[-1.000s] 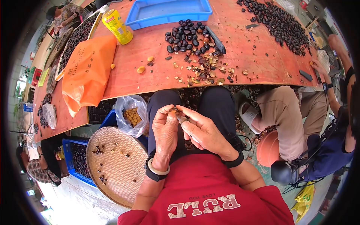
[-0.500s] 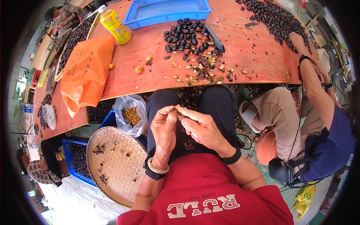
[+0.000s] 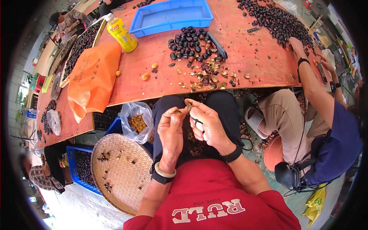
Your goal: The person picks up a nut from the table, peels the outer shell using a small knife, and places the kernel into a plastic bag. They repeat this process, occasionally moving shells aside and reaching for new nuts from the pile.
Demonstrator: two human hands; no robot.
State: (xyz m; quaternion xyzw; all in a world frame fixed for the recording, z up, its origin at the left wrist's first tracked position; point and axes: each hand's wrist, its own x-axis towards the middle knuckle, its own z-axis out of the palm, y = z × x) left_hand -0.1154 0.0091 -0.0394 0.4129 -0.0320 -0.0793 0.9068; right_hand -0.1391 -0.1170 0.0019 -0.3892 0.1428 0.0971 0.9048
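Note:
Over my lap, my left hand [image 3: 171, 128] pinches a small brownish piece [image 3: 177, 112] between thumb and fingertips. Close beside it, my right hand [image 3: 209, 124] has its fingers closed round a small dark brown piece [image 3: 189, 104], and a thin dark object shows at its palm. The fingertips of both hands are nearly touching. Beyond them on the red table [image 3: 149, 86] lie a pile of dark nuts [image 3: 188, 44] and scattered shell bits [image 3: 209, 73]. Two yellowish kernels [image 3: 145, 76] rest left of the shells.
A blue tray [image 3: 172, 17], yellow bottle [image 3: 122, 33] and orange bag [image 3: 94, 80] are on the table. At lower left are a woven tray [image 3: 122, 165] and a clear bag of kernels [image 3: 137, 122]. A co-worker's arm [image 3: 314, 80] reaches over the table at right.
My hands have drawn slightly apart, each now with its own piece. The dark object in my right palm now shows. The whole view has shifted a little.

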